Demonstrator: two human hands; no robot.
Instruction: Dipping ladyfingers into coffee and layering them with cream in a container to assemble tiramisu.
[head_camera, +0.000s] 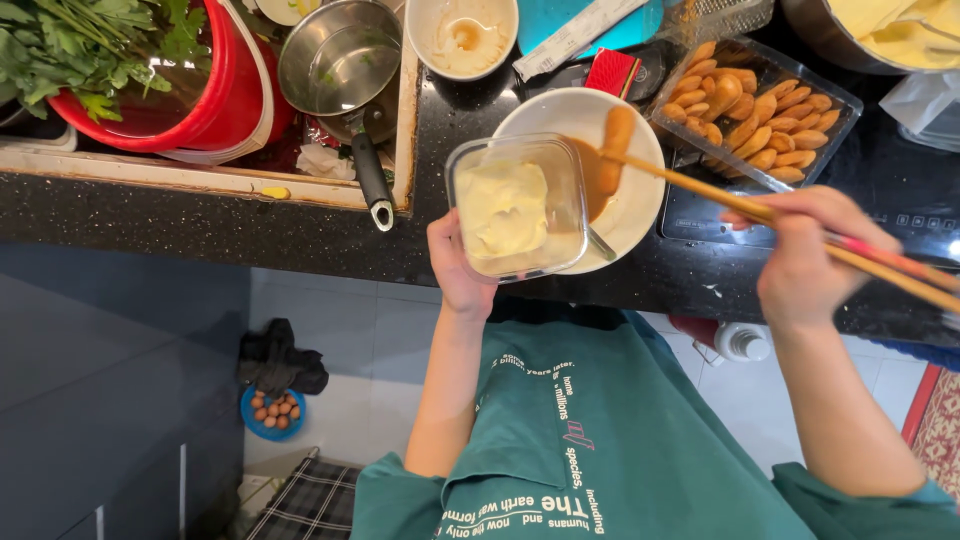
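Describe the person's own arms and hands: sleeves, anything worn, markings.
Both forearms are bare. The left hand and right hand wear no gloves, and no rings, watch or bracelet show. Short sleeves of a dark green T-shirt cover the upper arms only. The shirt's front carries pale printed lettering.

Home kitchen, black stone counter (200, 225), sink with saucepan (340, 60), induction hob (900, 200), tiled floor (330, 330)

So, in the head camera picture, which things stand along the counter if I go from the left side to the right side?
red basin with green herbs → steel saucepan → clear square container of pale batter, in the left hand → white plate with orange sauce → clear tray of fried pieces → right hand holding chopsticks.
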